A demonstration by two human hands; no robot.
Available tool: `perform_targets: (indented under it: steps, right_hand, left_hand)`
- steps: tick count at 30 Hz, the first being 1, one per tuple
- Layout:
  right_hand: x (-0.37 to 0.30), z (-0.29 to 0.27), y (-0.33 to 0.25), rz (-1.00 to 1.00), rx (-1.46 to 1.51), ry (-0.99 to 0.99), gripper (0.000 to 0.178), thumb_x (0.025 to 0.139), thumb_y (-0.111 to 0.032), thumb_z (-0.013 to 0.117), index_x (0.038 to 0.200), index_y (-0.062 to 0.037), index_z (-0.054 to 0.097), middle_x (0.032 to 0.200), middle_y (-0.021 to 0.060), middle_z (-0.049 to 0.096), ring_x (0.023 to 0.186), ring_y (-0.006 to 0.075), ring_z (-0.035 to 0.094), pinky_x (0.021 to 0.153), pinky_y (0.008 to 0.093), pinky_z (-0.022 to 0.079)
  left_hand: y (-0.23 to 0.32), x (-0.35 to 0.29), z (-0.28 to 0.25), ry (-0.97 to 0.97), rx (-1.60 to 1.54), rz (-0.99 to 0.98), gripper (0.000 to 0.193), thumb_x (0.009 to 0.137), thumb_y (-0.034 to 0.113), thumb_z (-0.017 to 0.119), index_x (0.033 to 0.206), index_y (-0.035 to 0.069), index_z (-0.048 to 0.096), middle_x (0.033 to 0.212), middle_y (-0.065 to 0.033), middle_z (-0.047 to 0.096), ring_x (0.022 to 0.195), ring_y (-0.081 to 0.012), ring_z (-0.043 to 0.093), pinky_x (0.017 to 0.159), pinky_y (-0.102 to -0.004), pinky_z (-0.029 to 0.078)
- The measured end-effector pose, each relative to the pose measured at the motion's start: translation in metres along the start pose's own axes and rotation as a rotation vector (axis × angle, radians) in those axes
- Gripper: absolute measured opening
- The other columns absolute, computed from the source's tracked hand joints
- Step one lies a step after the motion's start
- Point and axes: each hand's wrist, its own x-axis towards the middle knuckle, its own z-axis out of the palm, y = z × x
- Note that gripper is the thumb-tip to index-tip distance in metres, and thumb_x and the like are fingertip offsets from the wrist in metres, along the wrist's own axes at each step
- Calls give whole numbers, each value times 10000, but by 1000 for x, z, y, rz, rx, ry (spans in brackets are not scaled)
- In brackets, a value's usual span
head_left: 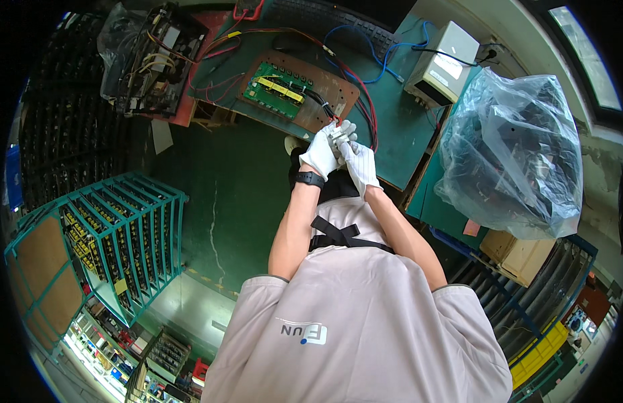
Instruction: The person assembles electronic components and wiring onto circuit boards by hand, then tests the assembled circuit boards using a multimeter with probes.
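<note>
It looks like an electronics workshop, with a green circuit board, workbench and teal rack.

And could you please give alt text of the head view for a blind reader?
White-gloved left hand and right hand hold a small pale part at the edge of a green workbench; nearby, a green circuit board lies on a brown plate.

There are two gloved hands, one green benchtop circuit board, one keyboard and two plastic bags.
</note>
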Motion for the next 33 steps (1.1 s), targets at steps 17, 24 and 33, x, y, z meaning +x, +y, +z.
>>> perform_targets:
  steps: [17, 24, 33]
  right_hand:
    - [4, -13, -4, 23, -65, -115, 366, 986, -312, 588, 932, 27, 714, 737, 26, 655, 684, 106, 540, 649, 288, 458]
    - [7, -12, 10, -4, 36, -116, 353, 997, -304, 600, 933, 26, 709, 731, 28, 658, 671, 100, 541, 645, 288, 464]
    - [4, -8, 2, 44, 63, -122, 325, 975, -292, 622, 939, 15, 723, 734, 46, 666, 676, 90, 529, 635, 292, 452]
  left_hand:
    - [-3, 3, -1, 48, 58, 21, 383, 1056, 362, 464, 1261, 102, 655, 1244, -77, 704, 1068, -219, 680, 912, -394, 563]
    - [-2, 1, 0, 52, 75, 7, 384, 1026, 403, 520, 1228, 103, 650, 1183, -72, 725, 985, -215, 690, 854, -384, 563]
    - [4, 6, -5, 42, 16, -38, 365, 1043, 343, 473, 1240, 98, 659, 1207, -114, 717, 1020, -295, 693, 855, -429, 591]
